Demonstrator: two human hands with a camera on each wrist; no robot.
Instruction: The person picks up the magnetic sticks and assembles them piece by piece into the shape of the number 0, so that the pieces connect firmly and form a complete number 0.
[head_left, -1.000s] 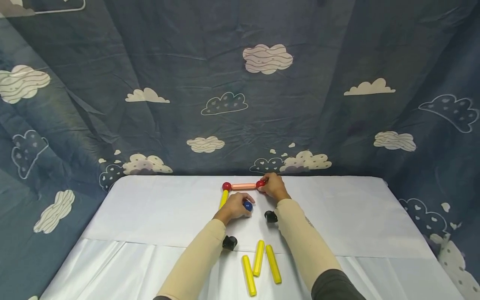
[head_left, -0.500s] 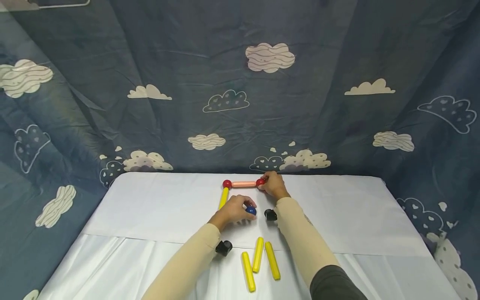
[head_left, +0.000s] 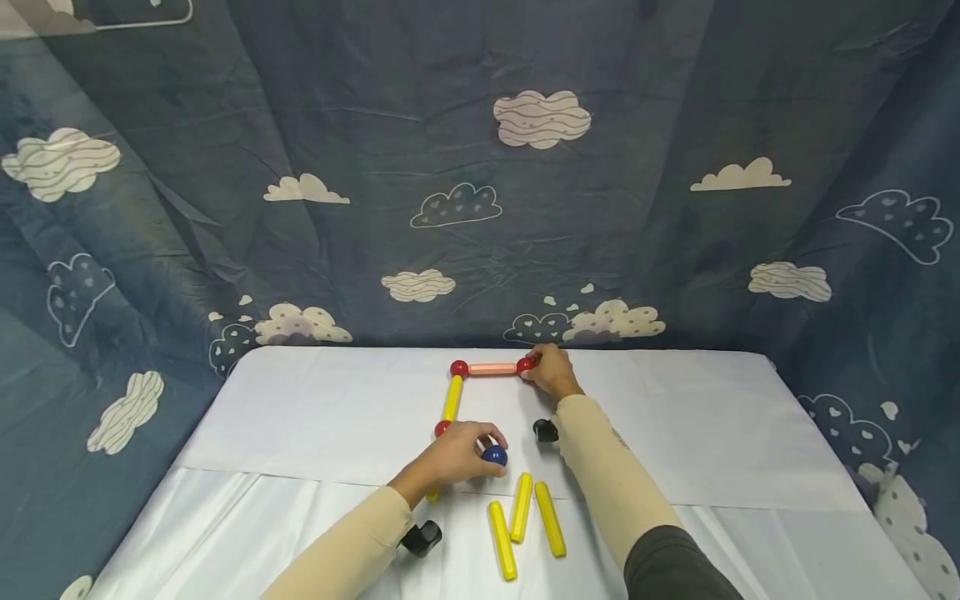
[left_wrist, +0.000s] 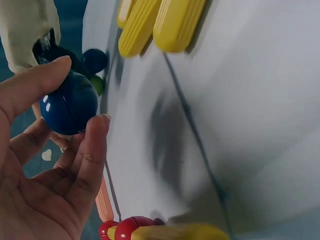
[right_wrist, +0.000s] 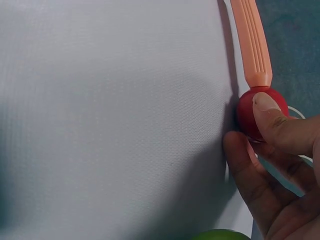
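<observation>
while the right hand [head_left: 553, 372] pinches the shiny red ball [head_left: 525, 367] at the right end of the ribbed orange plastic rod [head_left: 492, 369], the left hand [head_left: 456, 452] grips a shiny dark blue ball [head_left: 494, 456], near three yellow plastic rods [head_left: 521, 507]. best: light fingertip hold on blue, red steady, no twisting at the joint.

White worktop [head_left: 675, 433], navy cloud-print cloth [head_left: 622, 225]
I see a blue ball [head_left: 494, 455], red balls [head_left: 459, 368], yellow sticks [head_left: 551, 518], a salmon stick [head_left: 492, 369] by the far edge.
</observation>
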